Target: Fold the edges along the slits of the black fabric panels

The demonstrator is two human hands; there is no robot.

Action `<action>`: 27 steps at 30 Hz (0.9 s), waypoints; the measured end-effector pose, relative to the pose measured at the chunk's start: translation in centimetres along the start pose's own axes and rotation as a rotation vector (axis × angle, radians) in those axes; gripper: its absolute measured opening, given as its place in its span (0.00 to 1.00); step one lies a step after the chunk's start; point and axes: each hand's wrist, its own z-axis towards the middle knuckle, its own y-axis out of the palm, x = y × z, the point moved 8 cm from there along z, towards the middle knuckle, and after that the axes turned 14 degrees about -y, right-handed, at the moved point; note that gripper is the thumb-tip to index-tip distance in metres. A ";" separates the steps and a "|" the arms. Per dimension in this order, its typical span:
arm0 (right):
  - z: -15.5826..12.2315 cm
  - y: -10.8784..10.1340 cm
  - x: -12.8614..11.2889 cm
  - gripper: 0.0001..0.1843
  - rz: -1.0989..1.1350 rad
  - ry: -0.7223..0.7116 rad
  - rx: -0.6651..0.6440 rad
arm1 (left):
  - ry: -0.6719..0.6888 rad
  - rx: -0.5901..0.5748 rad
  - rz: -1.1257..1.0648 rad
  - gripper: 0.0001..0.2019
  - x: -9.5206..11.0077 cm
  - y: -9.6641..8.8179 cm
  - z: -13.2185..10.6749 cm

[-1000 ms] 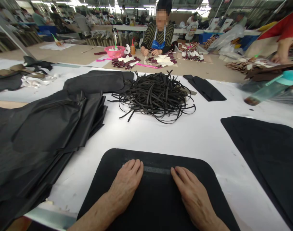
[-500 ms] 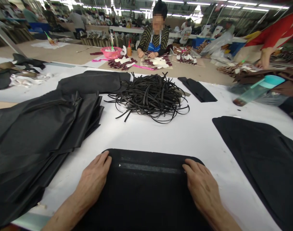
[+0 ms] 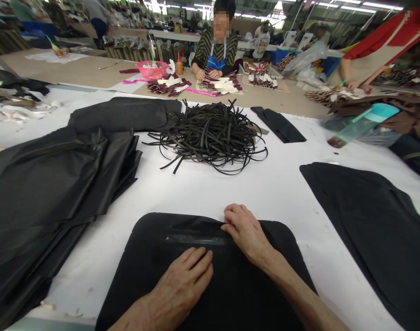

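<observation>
A black panel [image 3: 237,299] with rounded corners, seemingly leather or coated fabric, lies on the white-covered table directly before me. A shiny narrow strip [image 3: 196,240] runs across it near the far edge. My left hand [image 3: 184,280] rests flat on the panel just below this strip, fingers stretched out. At the far edge, right of the middle, my right hand [image 3: 246,230] has thumb and curled fingers gripping the rim, which lifts slightly there. What lies beneath the panel is hidden.
A tangled heap of black strips [image 3: 213,131] lies ahead. Stacked black sheets [image 3: 51,179] fill the left, and more black pieces [image 3: 365,216] lie right, below a teal-lidded bottle [image 3: 365,124]. Across the table a person in a blue apron [image 3: 216,55] handles maroon and white pieces.
Both hands have left the panel's far corners. My left hand moved inward and down onto its surface; my right moved left along the far edge. The view has shifted slightly.
</observation>
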 end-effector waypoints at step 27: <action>-2.1 -9.8 -5.7 0.16 -0.458 -0.267 0.438 | -0.109 0.126 -0.578 0.16 3.7 -5.7 3.1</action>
